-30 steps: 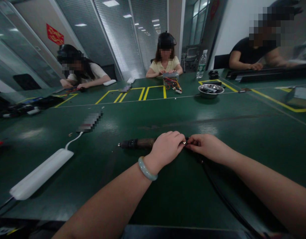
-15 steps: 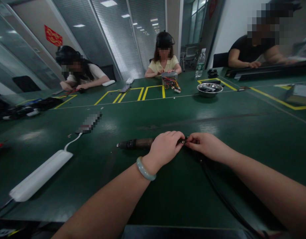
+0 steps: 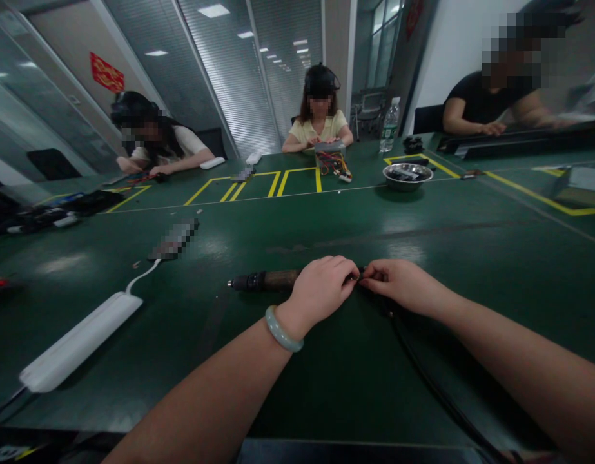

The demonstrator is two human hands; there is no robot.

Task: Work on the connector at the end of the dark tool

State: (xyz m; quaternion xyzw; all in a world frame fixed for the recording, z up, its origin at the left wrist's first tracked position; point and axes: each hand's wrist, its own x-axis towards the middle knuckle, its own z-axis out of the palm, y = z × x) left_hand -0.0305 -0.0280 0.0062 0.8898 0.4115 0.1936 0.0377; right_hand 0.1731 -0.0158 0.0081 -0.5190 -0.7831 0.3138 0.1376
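A dark electric screwdriver [image 3: 280,280] lies level on the green table, its metal bit end pointing left. My left hand [image 3: 323,283], with a pale green bangle on the wrist, is wrapped over the tool's rear part. Right beside it, the thumb and fingertips of my right hand [image 3: 398,280] are pinched at the tool's back end, where a black cable [image 3: 423,367] joins. The cable runs under my right hand and down to the table's near edge. My fingers hide most of the joint between cable and tool.
To the left lie a white power strip [image 3: 82,341] and a phone [image 3: 174,240] on a white cord. Farther back are a metal bowl [image 3: 407,183] of dark parts, a water bottle [image 3: 389,125] and a box with coloured wires [image 3: 330,154]. Three people sit across the table.
Both hands keep nearly the same place on the screwdriver and cable. Less of the small shiny metal piece between my fingertips shows now.
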